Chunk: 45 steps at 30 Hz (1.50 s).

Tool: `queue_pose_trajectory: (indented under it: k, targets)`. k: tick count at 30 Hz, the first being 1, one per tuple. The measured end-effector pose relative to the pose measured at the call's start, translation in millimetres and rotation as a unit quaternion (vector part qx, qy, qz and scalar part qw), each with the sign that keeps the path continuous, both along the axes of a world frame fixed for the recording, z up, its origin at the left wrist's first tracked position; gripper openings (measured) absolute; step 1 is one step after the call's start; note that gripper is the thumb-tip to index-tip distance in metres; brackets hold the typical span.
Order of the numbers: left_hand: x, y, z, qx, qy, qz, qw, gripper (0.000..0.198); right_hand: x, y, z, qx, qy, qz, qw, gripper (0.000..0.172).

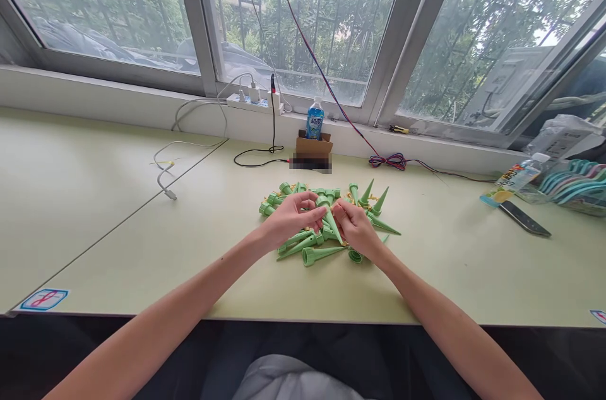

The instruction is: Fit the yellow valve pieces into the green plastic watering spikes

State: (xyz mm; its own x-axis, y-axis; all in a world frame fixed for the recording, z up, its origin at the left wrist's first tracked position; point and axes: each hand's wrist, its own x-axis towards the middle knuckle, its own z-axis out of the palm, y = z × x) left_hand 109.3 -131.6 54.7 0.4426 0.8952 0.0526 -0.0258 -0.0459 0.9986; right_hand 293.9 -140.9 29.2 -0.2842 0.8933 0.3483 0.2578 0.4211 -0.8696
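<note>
Over a pile of green plastic watering spikes (326,253) my left hand (297,216) holds one spike (332,218) between thumb and fingers. Its wide collar is up and its pointed tip slants down to the right. Close against that spike, my right hand (353,224) is closed in a pinch; what its fingertips hold is too small and hidden to make out. Small yellow pieces (374,197) lie among the spikes on the right of the pile. Both hands cover the middle of it.
Behind the pile stand a small cardboard box (313,145) and a blue-labelled bottle (314,120). A knife (525,219) lies at right near another bottle (516,180) and a container of hangers (577,188). Cables (163,168) run across the table (118,248) from a power strip (237,101).
</note>
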Motion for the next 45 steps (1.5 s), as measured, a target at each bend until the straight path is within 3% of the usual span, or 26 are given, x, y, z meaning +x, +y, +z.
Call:
queue_pose_trajectory:
  k: [4, 9, 13, 17, 20, 24, 27, 34, 45]
  targets:
    - [1, -1, -0.2, 0.044, 0.023, -0.005, 0.999, 0.036, -1, 1, -2.1, -0.031, 0.044, 0.009, 0.999, 0.047]
    - [5, 1, -9.4, 0.163, 0.08, 0.017, 0.983, 0.025, 0, 5, -6.8, -0.075, 0.091, 0.027, 0.993, 0.048]
    - [9, 0, -14.2, 0.29, 0.126, 0.089, 0.945, 0.014, 1, 7, -7.4, -0.092, 0.116, 0.038, 0.988, 0.049]
    - [10, -1, -15.4, 0.353, 0.145, 0.091, 0.92, 0.007, 1, 8, -6.6, -0.09, 0.118, 0.043, 0.988, 0.05]
    - [10, -1, -15.5, 0.306, 0.125, 0.089, 0.94, 0.011, 1, 8, -6.6, -0.091, 0.117, 0.04, 0.988, 0.051]
    - [10, 1, -12.7, 0.187, 0.04, 0.037, 0.981, 0.021, -1, 4, -5.2, -0.088, 0.12, 0.053, 0.987, 0.049]
    - [9, 2, -10.7, 0.124, -0.024, 0.016, 0.992, 0.027, -3, 2, -2.8, -0.074, 0.115, 0.061, 0.989, 0.048]
    - [6, 3, -12.0, 0.024, -0.086, -0.033, 0.995, 0.036, -4, 0, -0.8, -0.038, 0.083, 0.048, 0.995, 0.047]
    - [7, 2, -8.0, -0.092, -0.15, -0.041, 0.984, 0.037, -1, -1, -1.5, -0.001, 0.022, 0.031, 0.999, 0.047]
